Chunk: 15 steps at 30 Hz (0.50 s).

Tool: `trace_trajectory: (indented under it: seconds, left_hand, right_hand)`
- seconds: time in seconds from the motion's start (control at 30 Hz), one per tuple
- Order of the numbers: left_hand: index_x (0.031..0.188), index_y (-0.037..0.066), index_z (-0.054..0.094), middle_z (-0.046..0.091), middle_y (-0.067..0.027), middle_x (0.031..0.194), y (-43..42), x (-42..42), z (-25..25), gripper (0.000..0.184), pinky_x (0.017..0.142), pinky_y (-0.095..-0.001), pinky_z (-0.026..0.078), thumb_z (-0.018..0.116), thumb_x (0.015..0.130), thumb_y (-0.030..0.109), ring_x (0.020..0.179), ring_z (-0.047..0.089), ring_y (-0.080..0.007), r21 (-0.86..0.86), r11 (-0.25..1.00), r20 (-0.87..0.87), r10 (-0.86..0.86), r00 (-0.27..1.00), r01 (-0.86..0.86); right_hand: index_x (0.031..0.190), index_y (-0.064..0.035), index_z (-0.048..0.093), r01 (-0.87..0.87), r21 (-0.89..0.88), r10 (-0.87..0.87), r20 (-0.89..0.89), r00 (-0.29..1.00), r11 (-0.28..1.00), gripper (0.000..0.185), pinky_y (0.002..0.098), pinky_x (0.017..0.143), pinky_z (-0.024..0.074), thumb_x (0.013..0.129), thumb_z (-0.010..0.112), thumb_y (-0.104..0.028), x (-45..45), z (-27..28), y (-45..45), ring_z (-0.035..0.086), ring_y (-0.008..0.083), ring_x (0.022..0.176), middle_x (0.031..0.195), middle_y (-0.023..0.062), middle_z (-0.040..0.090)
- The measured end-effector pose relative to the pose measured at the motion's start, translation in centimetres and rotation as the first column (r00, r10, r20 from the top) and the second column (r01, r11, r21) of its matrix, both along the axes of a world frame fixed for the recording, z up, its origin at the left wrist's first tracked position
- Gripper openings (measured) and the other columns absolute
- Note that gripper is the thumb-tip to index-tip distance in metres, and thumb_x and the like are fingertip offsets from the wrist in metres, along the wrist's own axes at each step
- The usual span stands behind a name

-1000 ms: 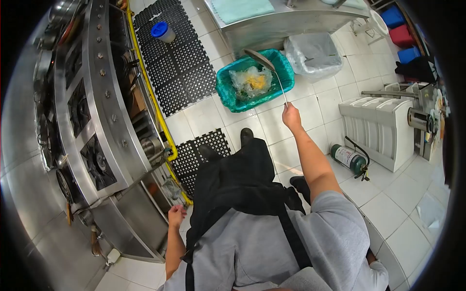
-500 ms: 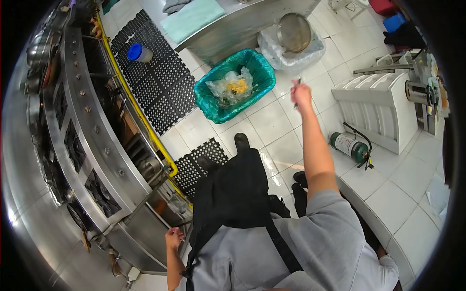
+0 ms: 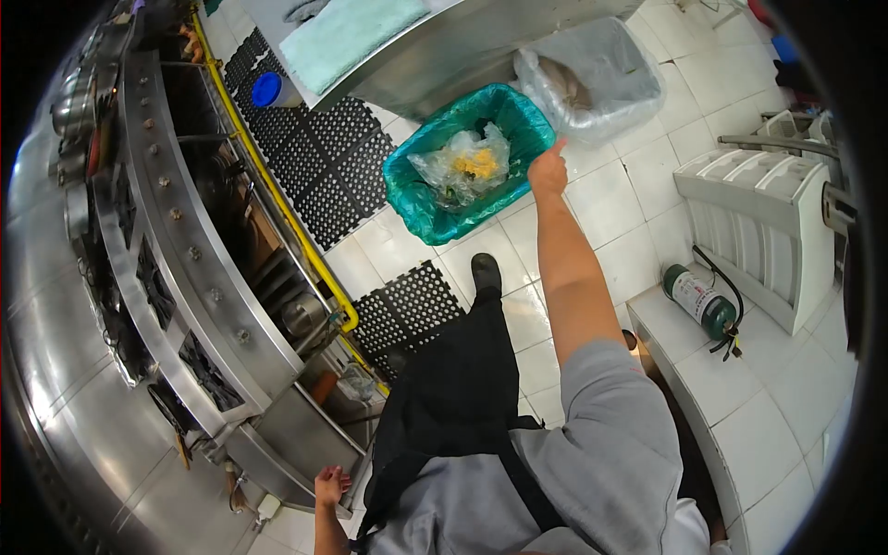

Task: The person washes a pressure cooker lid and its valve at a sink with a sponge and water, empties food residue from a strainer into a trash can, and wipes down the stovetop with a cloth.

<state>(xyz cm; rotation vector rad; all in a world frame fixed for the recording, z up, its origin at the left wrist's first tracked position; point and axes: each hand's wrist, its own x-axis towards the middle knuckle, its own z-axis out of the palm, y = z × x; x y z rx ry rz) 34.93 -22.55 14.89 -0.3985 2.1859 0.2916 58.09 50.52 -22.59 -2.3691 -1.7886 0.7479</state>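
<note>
The floor [image 3: 518, 324] is shiny white tile, in a kitchen with a long steel stove [image 3: 171, 240] down the left side. A yellow pipe [image 3: 305, 254] runs along the stove's front. At the top stands a steel counter [image 3: 435, 65].

I count two bins on the floor, just beside each other by the counter's front edge. The green-lined bin [image 3: 416, 222] has crumpled clear plastic [image 3: 435, 166] and yellow bits [image 3: 476, 165] in it. The clear-lined bin [image 3: 610, 79] has one brown shape [image 3: 566, 85] showing at its left part, too blurry to name. There is one right hand [image 3: 548, 173], right by the green-lined bin's right edge. I cannot tell if it touches the bin, or if it holds something. There is one left hand [image 3: 333, 486], low by the stove's near end, fingers loose and a bit bent. I count two patches of black mat with holes [image 3: 338, 176], one tub with a blue lid [image 3: 268, 90], one pale green cloth [image 3: 356, 37] on the counter's left edge, and one fire extinguisher [image 3: 703, 301].

The fire extinguisher is near the corner of a raised tile step [image 3: 768, 398]. White tile runs between that step's edge and the small mat. A white stand [image 3: 754, 222] is to the right of the clear-lined bin, with tile between them.
</note>
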Motion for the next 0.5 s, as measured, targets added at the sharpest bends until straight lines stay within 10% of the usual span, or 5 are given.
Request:
trace_trajectory:
  seconds: [0.2,0.27,0.3,0.37,0.5]
  left_hand:
    - [0.1,0.002,0.06,0.068,-0.0123,0.079,-1.0,1.6,0.5,0.023,0.053,-0.0316,0.051,0.061,0.095,0.024,0.065,0.067,-0.0205,0.028,0.997,-0.014,-0.071,0.997,0.072]
    - [0.1,0.002,0.06,0.068,-0.012,0.078,-0.3,2.7,0.6,0.022,0.053,-0.0312,0.05,0.061,0.095,0.024,0.064,0.067,-0.0201,0.02,1.0,-0.001,-0.011,1.0,0.011]
    - [0.1,0.002,0.06,0.068,-0.0116,0.078,1.7,3.2,0.9,0.022,0.054,-0.0311,0.05,0.061,0.095,0.024,0.065,0.067,-0.0197,0.019,0.999,0.007,-0.046,0.999,0.046]
    - [0.1,0.003,0.06,0.068,-0.0112,0.078,2.9,3.6,0.4,0.022,0.054,-0.0309,0.05,0.06,0.095,0.024,0.065,0.066,-0.0193,0.031,0.996,0.02,-0.085,0.996,0.085]
    - [0.1,0.003,0.06,0.068,-0.0087,0.08,1.7,3.3,-2.4,0.021,0.056,-0.0292,0.05,0.06,0.095,0.024,0.066,0.066,-0.0169,0.16,0.973,0.055,-0.178,0.983,0.167]
  right_hand:
    - [0.15,-0.0041,0.022,0.154,0.141,-0.137,-0.125,0.983,0.978,0.075,0.0458,0.065,0.053,0.082,0.052,-0.006,3.6,2.0,1.2,0.066,0.0339,0.073,0.093,0.0233,0.068]
    - [0.148,-0.0039,0.028,0.439,-0.158,-0.377,-0.797,0.472,0.884,0.069,0.0355,0.05,0.0474,0.082,0.05,-0.004,5.6,5.3,-0.5,0.057,0.0205,0.056,0.096,0.0179,0.065]
    - [0.148,-0.0039,0.028,0.438,-0.149,-0.369,-0.799,0.475,0.887,0.069,0.0355,0.05,0.0474,0.082,0.05,-0.004,6.3,7.4,-1.4,0.057,0.0205,0.056,0.096,0.0179,0.065]
    - [0.148,-0.0079,0.03,0.332,-0.452,-0.42,-0.892,-0.167,0.828,0.067,0.0259,0.041,0.036,0.083,0.047,-0.001,7.8,11.4,-3.5,0.042,0.012,0.046,0.099,0.0143,0.062]
    - [0.147,-0.0161,0.033,0.085,-0.557,-0.49,-0.785,-0.378,0.826,0.066,0.0257,0.041,0.0374,0.084,0.047,-0.002,8.9,14.2,-10.5,0.045,0.0118,0.049,0.102,0.0131,0.059]
